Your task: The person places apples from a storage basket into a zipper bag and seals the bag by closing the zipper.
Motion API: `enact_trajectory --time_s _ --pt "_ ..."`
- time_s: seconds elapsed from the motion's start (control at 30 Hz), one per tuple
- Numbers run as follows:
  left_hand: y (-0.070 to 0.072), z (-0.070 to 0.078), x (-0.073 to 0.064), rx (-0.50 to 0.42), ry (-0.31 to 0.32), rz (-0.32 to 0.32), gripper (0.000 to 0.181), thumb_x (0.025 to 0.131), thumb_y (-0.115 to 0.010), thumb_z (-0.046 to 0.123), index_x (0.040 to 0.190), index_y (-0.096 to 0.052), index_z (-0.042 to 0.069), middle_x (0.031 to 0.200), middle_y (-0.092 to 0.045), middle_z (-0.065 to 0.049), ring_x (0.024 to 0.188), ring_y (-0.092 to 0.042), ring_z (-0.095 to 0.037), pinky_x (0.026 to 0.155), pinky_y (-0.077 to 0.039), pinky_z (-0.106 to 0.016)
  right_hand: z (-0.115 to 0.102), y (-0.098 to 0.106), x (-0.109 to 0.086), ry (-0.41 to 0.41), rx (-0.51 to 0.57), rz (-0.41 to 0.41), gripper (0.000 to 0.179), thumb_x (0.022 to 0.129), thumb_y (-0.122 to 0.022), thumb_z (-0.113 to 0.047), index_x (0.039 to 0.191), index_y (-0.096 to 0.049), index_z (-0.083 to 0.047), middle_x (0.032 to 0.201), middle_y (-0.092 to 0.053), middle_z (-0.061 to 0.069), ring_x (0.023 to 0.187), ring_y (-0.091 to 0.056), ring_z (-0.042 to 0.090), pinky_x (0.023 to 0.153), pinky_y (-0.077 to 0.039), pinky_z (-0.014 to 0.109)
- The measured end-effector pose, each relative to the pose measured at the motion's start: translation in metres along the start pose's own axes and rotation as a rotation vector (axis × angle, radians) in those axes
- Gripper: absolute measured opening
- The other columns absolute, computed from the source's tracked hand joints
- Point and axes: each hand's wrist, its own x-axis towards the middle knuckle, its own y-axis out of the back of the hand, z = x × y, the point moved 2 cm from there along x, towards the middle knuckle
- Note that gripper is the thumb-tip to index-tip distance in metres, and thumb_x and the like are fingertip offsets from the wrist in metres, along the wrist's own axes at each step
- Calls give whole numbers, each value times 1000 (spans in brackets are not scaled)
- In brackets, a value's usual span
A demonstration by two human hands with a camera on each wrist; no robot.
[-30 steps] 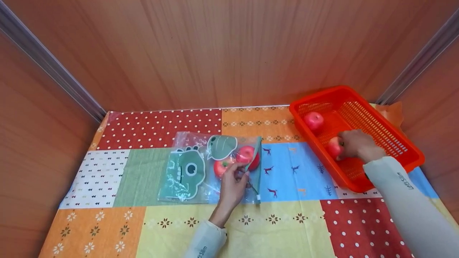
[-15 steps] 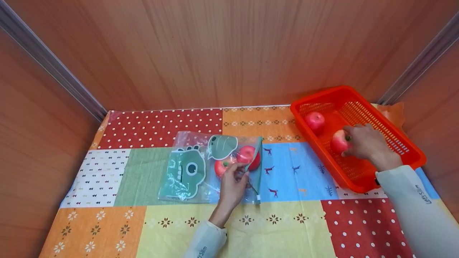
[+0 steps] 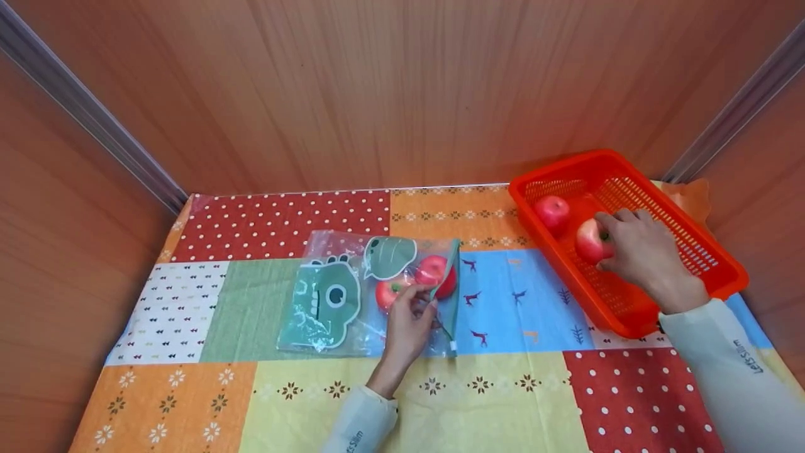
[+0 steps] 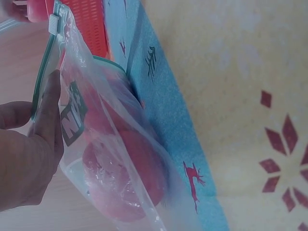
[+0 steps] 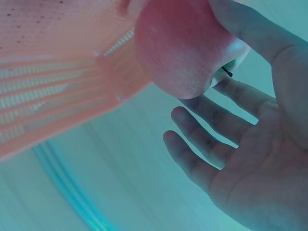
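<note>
My left hand [image 3: 409, 324] pinches the green-edged mouth of a clear zip bag [image 4: 72, 166] printed with a green cartoon creature; the mouth is held apart. Two red apples lie inside the bag, one near apple [image 3: 388, 297] by my fingers and one far apple [image 3: 434, 272] at the opening. My right hand [image 3: 648, 255] holds another apple [image 5: 185, 45] between thumb and fingers, over the orange basket [image 3: 566, 282]. In the right wrist view its stem faces the palm, and the last two fingers stay off it. One more apple [image 3: 552, 212] sits in the basket's far left corner.
A patchwork tablecloth [image 3: 302, 402] covers the table under the bag and basket. Wood-grain panels [image 3: 339, 94] rise at the back and both sides. An orange scrap [image 3: 692, 198] lies behind the basket, against the right wall.
My right hand has lifted the apple up from the lower part of the basket, and the wrist has swung to the right. My left hand and the bag stay where they were.
</note>
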Motion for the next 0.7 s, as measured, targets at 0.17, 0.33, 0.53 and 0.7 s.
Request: enact_trajectory --time_s 0.17,0.33,0.53,0.7 --pt "1 1 0 8 -7 3 26 96 -67 -10 121 -67 -7 102 -62 -15 76 -69 -22 63 -63 -30 -12 2 -2 34 -24 53 87 70 -96 -9 148 -56 0 135 -59 31 115 -50 52 102 -44 77" --pt "0 2 1 17 7 1 26 95 -67 -10 121 -68 -7 101 -62 -14 75 -68 -21 63 -63 -29 -23 1 -4 68 -41 107 87 69 -96 -7 147 -57 1 136 -60 31 117 -51 52 101 -46 76" --pt "0 2 2 27 19 -1 27 95 -66 -10 122 -68 -6 101 -62 -13 74 -69 -21 63 -63 -29 -38 0 -5 70 -49 125 90 69 -95 -7 149 -55 -1 139 -58 29 121 -49 51 101 -46 75" --pt "0 3 3 23 40 0 27 96 -66 -10 122 -68 -5 101 -62 -13 76 -69 -24 64 -63 -29 -52 -3 -6 107 -79 144 90 70 -96 -10 150 -56 -3 140 -58 27 122 -50 50 101 -49 72"
